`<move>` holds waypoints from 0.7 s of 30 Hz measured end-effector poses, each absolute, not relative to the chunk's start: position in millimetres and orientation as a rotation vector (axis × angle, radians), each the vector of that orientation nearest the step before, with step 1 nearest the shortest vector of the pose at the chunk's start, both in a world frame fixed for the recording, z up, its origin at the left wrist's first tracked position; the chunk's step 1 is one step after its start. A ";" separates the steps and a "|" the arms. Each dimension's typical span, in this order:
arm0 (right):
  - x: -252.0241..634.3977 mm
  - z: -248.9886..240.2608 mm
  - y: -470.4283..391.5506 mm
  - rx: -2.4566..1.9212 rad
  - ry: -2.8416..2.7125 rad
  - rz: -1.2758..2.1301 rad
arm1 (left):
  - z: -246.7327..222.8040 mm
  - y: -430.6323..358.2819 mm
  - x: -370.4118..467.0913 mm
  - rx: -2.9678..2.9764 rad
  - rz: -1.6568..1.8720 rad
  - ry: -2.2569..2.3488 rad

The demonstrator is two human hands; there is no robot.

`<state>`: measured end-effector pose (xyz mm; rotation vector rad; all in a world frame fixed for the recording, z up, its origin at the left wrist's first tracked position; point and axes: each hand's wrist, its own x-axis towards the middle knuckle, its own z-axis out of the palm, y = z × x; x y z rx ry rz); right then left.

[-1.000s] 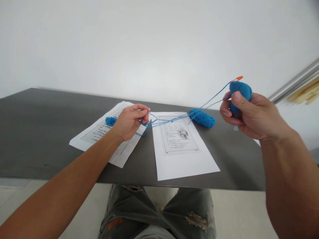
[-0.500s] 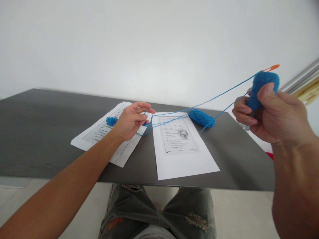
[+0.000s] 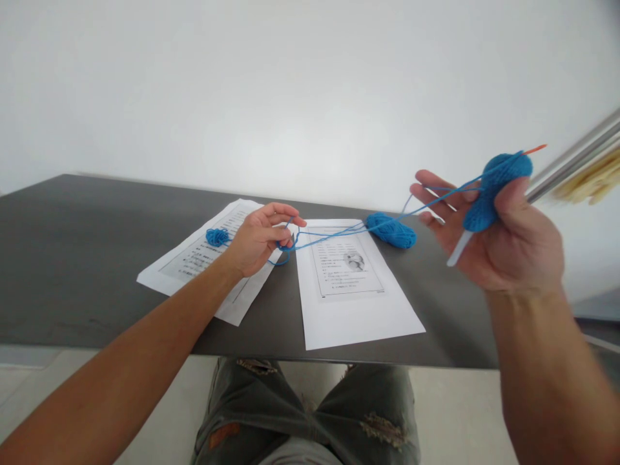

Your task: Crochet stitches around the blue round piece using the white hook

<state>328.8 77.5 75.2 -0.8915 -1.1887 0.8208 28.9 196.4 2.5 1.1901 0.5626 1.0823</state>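
Above the tabletop point(image 3: 72, 258), right hand point(image 3: 504, 239) pinches a blue knitted piece point(image 3: 494, 187) on its needle point(image 3: 460, 248), fingers splayed. Left hand point(image 3: 259, 236) grips the yarn strand point(image 3: 329, 231) over the printed sheets point(image 3: 349, 310), near the skein point(image 3: 391, 230).

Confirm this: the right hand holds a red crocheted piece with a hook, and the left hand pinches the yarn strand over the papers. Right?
Not quite. In the head view the crocheted piece in the right hand is blue, not red. The hook and the left hand pinching the yarn strand over the papers are as stated.
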 end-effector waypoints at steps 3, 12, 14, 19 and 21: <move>321.2 68.4 84.5 -0.773 -1.107 0.900 | 1.4 196.2 29.0 1.204 1.056 0.569; 303.7 76.5 78.9 -0.794 -0.972 1.017 | 0.9 197.3 27.6 1.160 1.038 0.526; 301.1 75.1 77.5 -0.848 -1.002 1.076 | 1.1 197.7 27.3 1.131 1.041 0.511; 279.6 58.2 80.9 -0.962 -1.112 1.342 | 0.8 196.1 28.4 1.133 1.026 0.500; 265.8 48.0 82.9 -1.008 -1.152 1.506 | 0.3 194.3 29.6 1.175 1.027 0.516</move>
